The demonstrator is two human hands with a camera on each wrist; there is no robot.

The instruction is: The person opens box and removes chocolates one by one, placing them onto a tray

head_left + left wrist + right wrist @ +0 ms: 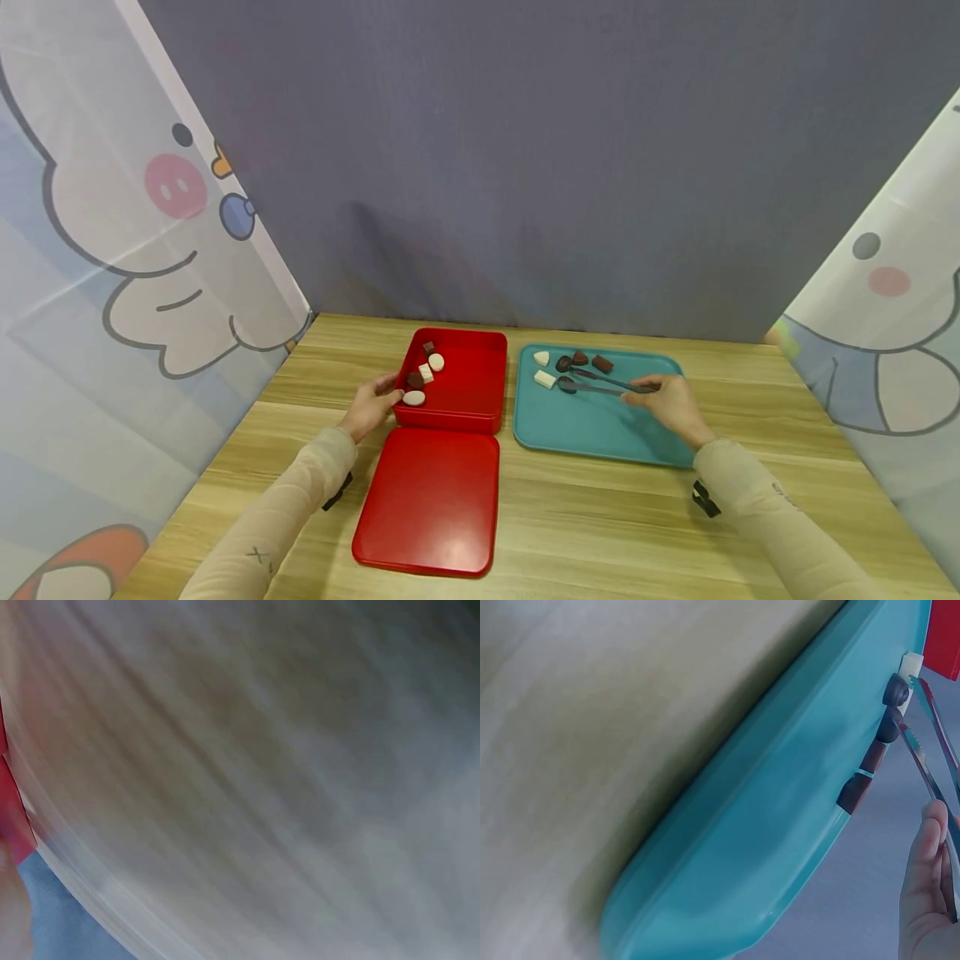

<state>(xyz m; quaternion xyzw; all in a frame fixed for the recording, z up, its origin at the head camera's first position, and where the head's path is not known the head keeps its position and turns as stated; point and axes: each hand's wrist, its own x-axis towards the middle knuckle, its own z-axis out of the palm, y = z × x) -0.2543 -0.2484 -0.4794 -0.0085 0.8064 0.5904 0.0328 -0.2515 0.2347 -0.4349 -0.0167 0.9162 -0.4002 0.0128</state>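
My right hand (667,404) pinches dark tongs (611,388) over a teal tray (585,425). The arms of the tongs are spread, their tips by two dark round chocolates; contact cannot be told. Also on the tray lie a white bar-shaped chocolate (545,380), a white heart-like one (542,357) and brown ones, including a block (602,364). My left hand (371,407) grips the left wall of a red box (465,419), thumb at the rim. Along that wall inside sit several chocolates, among them a white oval (414,398) and a white square (426,372).
A red lid (431,504) lies flat on the wooden table (577,525), directly in front of the box. The tray stands just right of the box. A grey curtain (480,167) rises behind the table, and cartoon-printed cloths (90,333) hang at both sides.
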